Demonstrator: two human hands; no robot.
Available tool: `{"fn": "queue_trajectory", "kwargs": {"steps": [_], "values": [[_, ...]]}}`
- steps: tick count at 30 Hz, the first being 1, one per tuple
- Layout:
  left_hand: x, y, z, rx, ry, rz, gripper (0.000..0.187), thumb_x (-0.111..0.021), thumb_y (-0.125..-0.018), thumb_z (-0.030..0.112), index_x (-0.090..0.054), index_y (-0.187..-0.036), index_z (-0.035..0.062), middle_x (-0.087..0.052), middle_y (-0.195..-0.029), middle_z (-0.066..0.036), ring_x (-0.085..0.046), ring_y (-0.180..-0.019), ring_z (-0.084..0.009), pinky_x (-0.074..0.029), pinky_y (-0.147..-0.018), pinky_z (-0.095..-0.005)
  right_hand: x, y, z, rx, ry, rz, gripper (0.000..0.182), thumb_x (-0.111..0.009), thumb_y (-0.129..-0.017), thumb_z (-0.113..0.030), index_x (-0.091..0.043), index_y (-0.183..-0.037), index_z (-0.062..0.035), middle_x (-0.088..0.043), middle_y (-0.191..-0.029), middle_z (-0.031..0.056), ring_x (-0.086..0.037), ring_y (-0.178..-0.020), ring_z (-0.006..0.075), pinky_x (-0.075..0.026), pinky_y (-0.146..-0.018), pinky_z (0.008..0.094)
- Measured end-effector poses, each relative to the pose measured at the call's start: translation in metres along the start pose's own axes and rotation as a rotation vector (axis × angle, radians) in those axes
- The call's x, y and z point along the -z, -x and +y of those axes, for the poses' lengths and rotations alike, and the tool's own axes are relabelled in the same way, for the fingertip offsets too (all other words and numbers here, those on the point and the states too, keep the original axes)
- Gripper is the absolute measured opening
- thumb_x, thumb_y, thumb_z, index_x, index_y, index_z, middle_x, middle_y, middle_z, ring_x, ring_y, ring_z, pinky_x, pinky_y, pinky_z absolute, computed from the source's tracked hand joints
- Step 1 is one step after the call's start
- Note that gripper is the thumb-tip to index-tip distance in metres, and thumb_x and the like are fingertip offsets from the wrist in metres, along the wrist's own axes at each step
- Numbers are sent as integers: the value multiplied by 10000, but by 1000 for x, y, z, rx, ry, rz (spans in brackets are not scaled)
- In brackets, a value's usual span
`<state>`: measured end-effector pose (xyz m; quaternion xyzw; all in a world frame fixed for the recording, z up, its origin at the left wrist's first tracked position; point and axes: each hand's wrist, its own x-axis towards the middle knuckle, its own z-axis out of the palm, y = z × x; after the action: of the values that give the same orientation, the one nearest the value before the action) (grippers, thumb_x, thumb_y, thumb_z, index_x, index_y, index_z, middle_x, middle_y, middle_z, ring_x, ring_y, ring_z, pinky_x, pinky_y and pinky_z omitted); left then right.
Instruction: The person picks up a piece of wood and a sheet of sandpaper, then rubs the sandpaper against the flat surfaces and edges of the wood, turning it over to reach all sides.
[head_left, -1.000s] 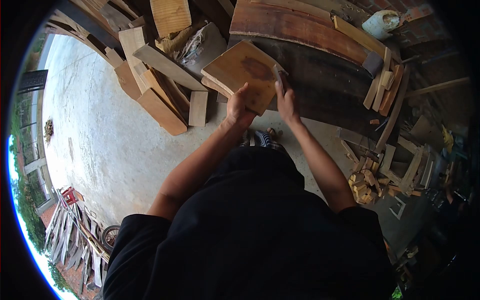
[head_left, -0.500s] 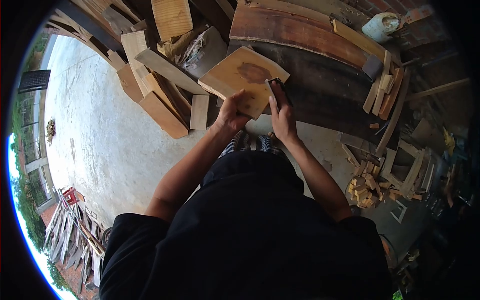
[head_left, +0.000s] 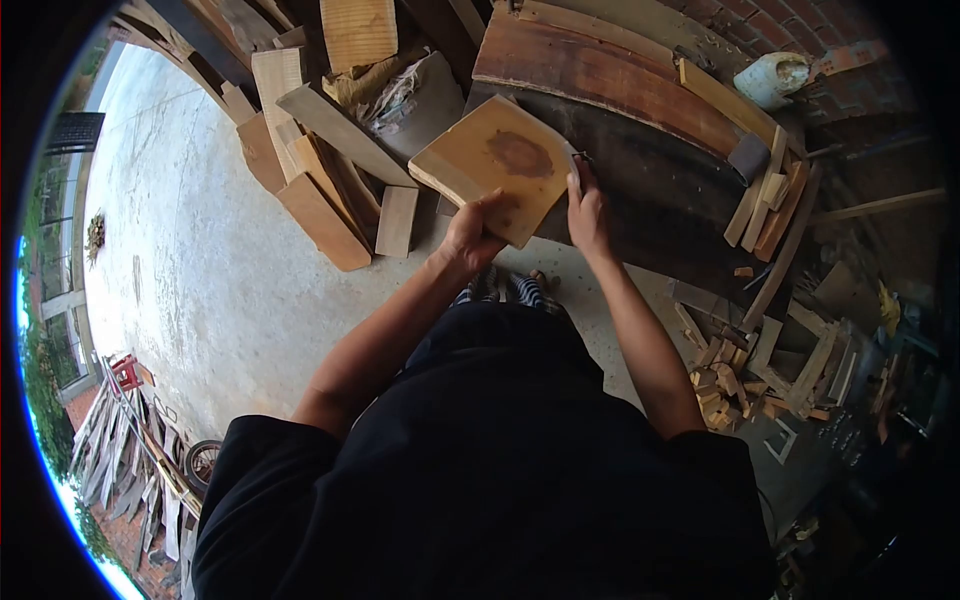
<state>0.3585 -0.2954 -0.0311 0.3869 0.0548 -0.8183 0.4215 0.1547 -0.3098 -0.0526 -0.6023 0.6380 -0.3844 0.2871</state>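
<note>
My left hand (head_left: 474, 235) is closed on the near lower edge of a flat wooden board (head_left: 475, 150), with the thumb on its upper face. The pale board is tilted over a dark bench and carries a brown round stain. My right hand (head_left: 588, 212) is at the board's right edge, closed around a thin, dark, flat piece that looks like sandpaper (head_left: 575, 168). This piece lies against the edge and is mostly hidden by the fingers.
Behind the board is a dark bench (head_left: 650, 190) bearing a long reddish-brown slab (head_left: 600, 85). Planks (head_left: 345, 130) lean at the left beside a sack (head_left: 420, 95). Wood strips (head_left: 770, 200) lie on the bench's right end. Offcuts (head_left: 722, 390) are heaped on the concrete floor (head_left: 230, 270).
The board has turned slightly and shifted right. My right hand has moved right and a little down, from over the board's upper face to its right edge. My left hand keeps its grip.
</note>
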Motion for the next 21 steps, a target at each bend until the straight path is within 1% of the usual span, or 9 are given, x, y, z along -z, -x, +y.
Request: {"fn": "queue_trajectory", "kwargs": {"steps": [3, 5, 7, 8, 12, 16, 18, 19, 21], "values": [[12, 22, 1, -33, -194, -68, 365, -596, -997, 168, -531, -1310, -8, -628, -1220, -138, -621, -1109, -255, -483, -1024, -470, 26, -35, -4, -412, 169, -104, 461, -455, -1051, -358, -573, -1281, 24, -660, -1125, 294, -631, -1074, 464, -507, -878, 485], [15, 37, 11, -69, -315, -65, 364, -623, -986, 181, -555, -1281, -20, -644, -1175, -122, -643, -1044, -222, -515, -976, -407, 31, -40, -11, -278, 64, 32, 512, -456, -1043, -428, -613, -1207, 31, -676, -1025, 305, -643, -1011, 475, -505, -847, 487], [22, 46, 29, -92, -811, -173, 360, -676, -955, 205, -613, -1215, -36, -678, -1112, -95, -649, -987, -170, -526, -893, -335, 34, -62, -4, -214, 4, -24, 515, -479, -1035, -454, -644, -1156, 19, -682, -939, 279, -685, -913, 392, -507, -804, 449], [12, 55, 36, -113, -897, -176, 363, -698, -939, 219, -636, -1186, -39, -692, -1067, -85, -638, -979, -144, -512, -853, -299, 40, -72, -7, -262, -64, -58, 524, -492, -1033, -469, -651, -1104, 25, -674, -880, 176, -639, -842, 230, -491, -785, 392], [-5, 65, 68, -219, -1078, -180, 392, -702, -941, 251, -632, -1210, -25, -692, -1037, -69, -645, -901, -138, -528, -804, -295, 36, -76, -31, -215, -459, 101, 513, -509, -1036, -458, -660, -1059, 32, -636, -870, 32, -536, -906, 125, -457, -833, 330], [-29, 70, 81, -420, -1079, -118, 341, -700, -951, 216, -654, -1178, -34, -711, -1016, -79, -670, -873, -129, -550, -742, -290, 36, -77, -41, -126, -297, 21, 458, -503, -1048, -401, -639, -1177, 17, -674, -1043, 100, -610, -989, 202, -468, -897, 351], [-25, 56, 74, -633, -1163, -162, 291, -703, -949, 197, -688, -1102, -50, -732, -901, -69, -667, -738, -109, -548, -644, -268, 31, -88, -42, 66, -131, 200, 438, -476, -1060, -337, -567, -1315, 7, -631, -1265, 180, -620, -1147, 325, -466, -969, 396], [-20, 46, 71, -643, -1165, -165, 291, -703, -949, 197, -688, -1102, -50, -732, -901, -69, -667, -738, -109, -548, -644, -268, 31, -91, -45, 75, -133, 205, 438, -476, -1060, -337, -567, -1315, 7, -631, -1265, 180, -620, -1147, 325, -466, -969, 396], [-21, 40, 69, -644, -1114, -84, 280, -676, -949, 147, -668, -1145, -52, -729, -952, -75, -670, -800, -112, -553, -682, -277, 29, -87, -62, 131, -62, 137, 441, -450, -1065, -289, -497, -1415, -25, -533, -1413, 215, -534, -1282, 391, -450, -1034, 417]]}}
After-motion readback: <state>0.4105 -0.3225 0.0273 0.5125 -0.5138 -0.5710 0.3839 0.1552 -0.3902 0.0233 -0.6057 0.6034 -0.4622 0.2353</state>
